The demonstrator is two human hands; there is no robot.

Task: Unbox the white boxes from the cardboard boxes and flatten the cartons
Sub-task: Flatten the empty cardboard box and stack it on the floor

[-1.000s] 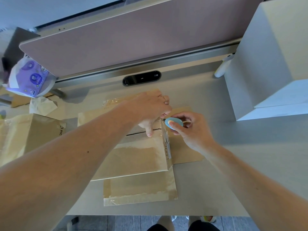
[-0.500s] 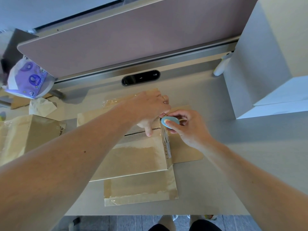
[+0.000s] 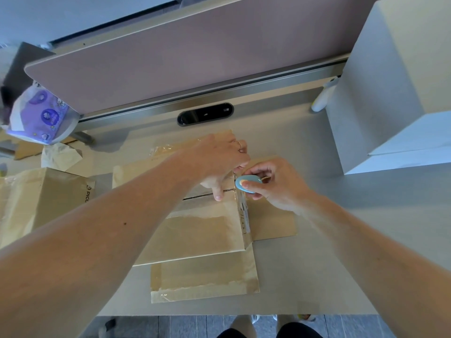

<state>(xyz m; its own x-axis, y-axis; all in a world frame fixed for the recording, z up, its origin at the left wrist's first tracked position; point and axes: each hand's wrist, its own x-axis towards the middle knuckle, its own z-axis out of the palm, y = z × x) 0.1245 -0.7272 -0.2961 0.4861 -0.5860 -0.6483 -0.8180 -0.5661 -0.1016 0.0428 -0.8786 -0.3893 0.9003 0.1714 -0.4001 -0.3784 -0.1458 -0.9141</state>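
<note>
Over the last second the right hand (image 3: 280,184) brings the blue cutter (image 3: 247,184) in a little, from just off the cardboard carton (image 3: 195,232) to its taped right-hand edge, level with the top seam (image 3: 202,195). The rest is unchanged. Judgement: the side tape is being cut where it bridges the seam, so the top flaps can lift. The carton is not yet opened and no white box shows in it.

Right hand: thumb and fingers pinch the cutter. Left hand (image 3: 219,162): lies on the carton's top, thumb pressed down beside the seam, fingers curled over the far right corner to brace it.

Position: the carton sits mid-bench (image 3: 341,240), directly in front of the person. Flaps lie spread flat on its near side (image 3: 205,276) and to its right.

Orientation: the top face is up and the seam runs left to right, rising slightly toward the right. I judge the long axis to lie along that seam. The labelled narrow side faces right, toward the cutter.

A second carton (image 3: 36,198) stands well apart at the left — apparently still closed.
</note>
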